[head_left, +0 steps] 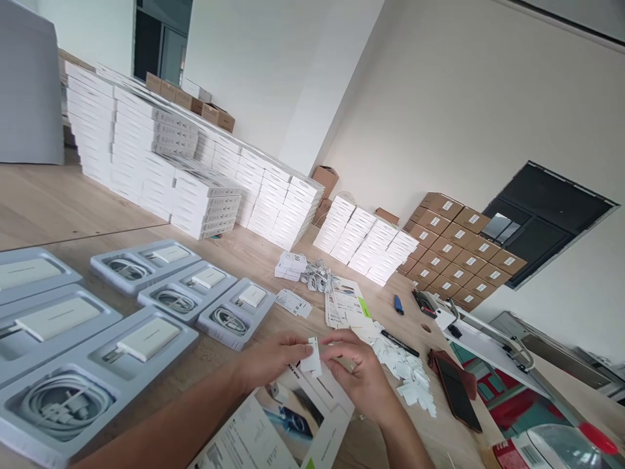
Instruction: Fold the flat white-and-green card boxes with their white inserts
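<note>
Left hand (pixel 268 359) pinches the small white tag (pixel 312 360) at the top end of the printed sleeve (pixel 293 426). Right hand's (pixel 360 370) fingers curl at the tag's other side, possibly touching; contact unclear. White slips (pixel 407 371) lie right of the sleeve, charger trays (pixel 183 339) left.

And we're looking from the person's head, a single view, up above the near side of the table (pixel 43 202), aimed forward and down across its top. It's close in: the left hand (pixel 268 361) and right hand (pixel 359 371) come large over the table's near part, forearms rising from the bottom of the frame. And look how wide it goes, right past the table's far side to the wall (pixel 439 98) behind! The whole view leans, too, the table running aslant, down towards the right.
</note>
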A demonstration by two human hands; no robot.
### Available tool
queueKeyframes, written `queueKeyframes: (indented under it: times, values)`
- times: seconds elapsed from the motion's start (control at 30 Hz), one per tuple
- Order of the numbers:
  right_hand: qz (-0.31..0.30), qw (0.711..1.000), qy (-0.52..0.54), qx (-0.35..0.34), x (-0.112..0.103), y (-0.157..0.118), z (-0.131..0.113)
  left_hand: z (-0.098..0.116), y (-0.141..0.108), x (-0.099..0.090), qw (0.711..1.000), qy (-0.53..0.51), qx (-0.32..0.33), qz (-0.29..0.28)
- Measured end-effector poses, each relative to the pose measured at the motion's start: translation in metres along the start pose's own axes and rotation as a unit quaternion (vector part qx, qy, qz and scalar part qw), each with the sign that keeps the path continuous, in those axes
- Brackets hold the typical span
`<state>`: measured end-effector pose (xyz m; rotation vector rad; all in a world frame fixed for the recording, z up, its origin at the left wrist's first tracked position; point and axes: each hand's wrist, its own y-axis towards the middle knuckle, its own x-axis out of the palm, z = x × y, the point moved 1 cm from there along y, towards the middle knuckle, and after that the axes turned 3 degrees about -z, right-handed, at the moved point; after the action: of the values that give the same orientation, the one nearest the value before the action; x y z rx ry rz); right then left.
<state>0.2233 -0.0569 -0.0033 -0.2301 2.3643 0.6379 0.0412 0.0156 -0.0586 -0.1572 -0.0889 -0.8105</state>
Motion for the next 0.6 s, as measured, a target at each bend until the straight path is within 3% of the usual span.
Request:
queueKeyframes:
  times: [0.13,0.47,0.6]
  values:
    - [0.027,0.999,-0.002,0.032,0.001,0.000,0.005,0.007,-0.002,0.002,0.999,0.033,0.025,-0.033]
    - [-0.005,0.998,-0.030,0.046,0.007,-0.001,0.011,0.020,-0.011,0.009,0.974,0.169,0.109,-0.104]
    - [-0.013,0.998,-0.050,0.048,0.006,-0.001,0.012,0.019,-0.011,0.009,0.971,0.186,0.108,-0.110]
